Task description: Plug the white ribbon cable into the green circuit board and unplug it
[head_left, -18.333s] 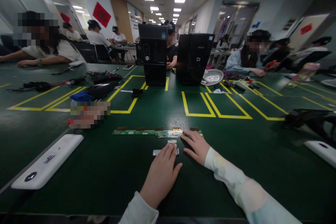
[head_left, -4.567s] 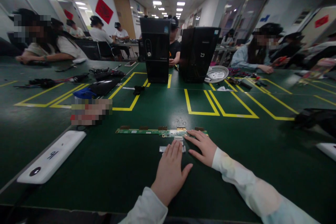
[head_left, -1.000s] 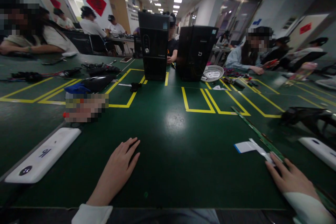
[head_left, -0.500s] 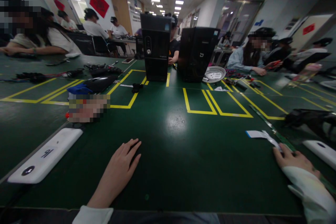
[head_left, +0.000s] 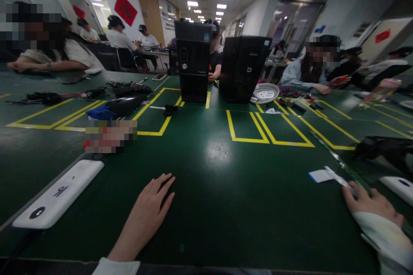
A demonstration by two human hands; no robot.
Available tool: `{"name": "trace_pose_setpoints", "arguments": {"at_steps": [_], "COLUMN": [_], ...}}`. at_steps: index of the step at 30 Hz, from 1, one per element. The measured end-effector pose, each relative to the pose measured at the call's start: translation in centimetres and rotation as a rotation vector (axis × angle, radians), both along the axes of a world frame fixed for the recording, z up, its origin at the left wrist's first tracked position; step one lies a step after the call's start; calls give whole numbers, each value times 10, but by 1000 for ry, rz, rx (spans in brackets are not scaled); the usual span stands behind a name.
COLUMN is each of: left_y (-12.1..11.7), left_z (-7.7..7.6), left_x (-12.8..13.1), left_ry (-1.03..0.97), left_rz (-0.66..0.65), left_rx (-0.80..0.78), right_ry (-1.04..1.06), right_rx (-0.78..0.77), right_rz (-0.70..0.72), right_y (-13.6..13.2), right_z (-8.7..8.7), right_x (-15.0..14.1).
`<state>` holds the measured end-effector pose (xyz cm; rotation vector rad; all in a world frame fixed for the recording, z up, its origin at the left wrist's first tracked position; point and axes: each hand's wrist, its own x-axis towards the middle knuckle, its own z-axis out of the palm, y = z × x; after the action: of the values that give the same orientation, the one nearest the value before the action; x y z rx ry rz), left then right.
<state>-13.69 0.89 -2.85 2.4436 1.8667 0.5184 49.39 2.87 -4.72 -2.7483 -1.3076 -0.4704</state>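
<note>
My left hand (head_left: 150,212) lies palm down on the green table (head_left: 238,210), its fingers stretched out and nothing in them. Far to the right, my right hand (head_left: 371,206) has its thumb and fingers closed on the near end of a white flat ribbon cable (head_left: 322,175). The cable is folded, and its free end carries a blue tip that points left. My fingers partly cover the end they hold.
Two black computer towers (head_left: 193,62) stand at the back beside a white basket (head_left: 265,93). White power banks (head_left: 60,193) lie at both sides. Black cables (head_left: 48,96) and a blue-and-black item (head_left: 111,107) are left. Other people sit around.
My right hand has drawn the ribbon cable slightly toward me. My left hand stays in place. The whole view has shifted a little.
</note>
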Motion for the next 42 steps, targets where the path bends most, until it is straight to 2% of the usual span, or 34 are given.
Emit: {"name": "trace_pose_setpoints", "arguments": {"at_steps": [3,9,13,17,23,27,31,35,42], "left_y": [0,1,2,1,0,0,1,1,1], "left_z": [-2,-4,-3,0,3,3,5,6,6], "left_x": [-1,-1,-1,0,1,0,-1,-3,-3], "left_ry": [15,26,23,1,-36,-40,-36,-51,-56], "left_rz": [1,-2,4,14,32,113,250,314,312], "left_rx": [-5,-12,-31,-44,-41,-2,47,58,45], "right_ry": [12,98,102,109,225,305,333,339,343], "right_rx": [30,21,123,217,167,88,1,-61,-91], "right_rz": [25,363,618,915,1330,1513,1668,1812,1877], "right_y": [-4,2,14,27,38,43,46,42,29], "right_z": [2,0,-6,-3,13,21,26,29,39], "right_x": [-5,-5,-25,-82,-214,-299,-361,-391,-386]}}
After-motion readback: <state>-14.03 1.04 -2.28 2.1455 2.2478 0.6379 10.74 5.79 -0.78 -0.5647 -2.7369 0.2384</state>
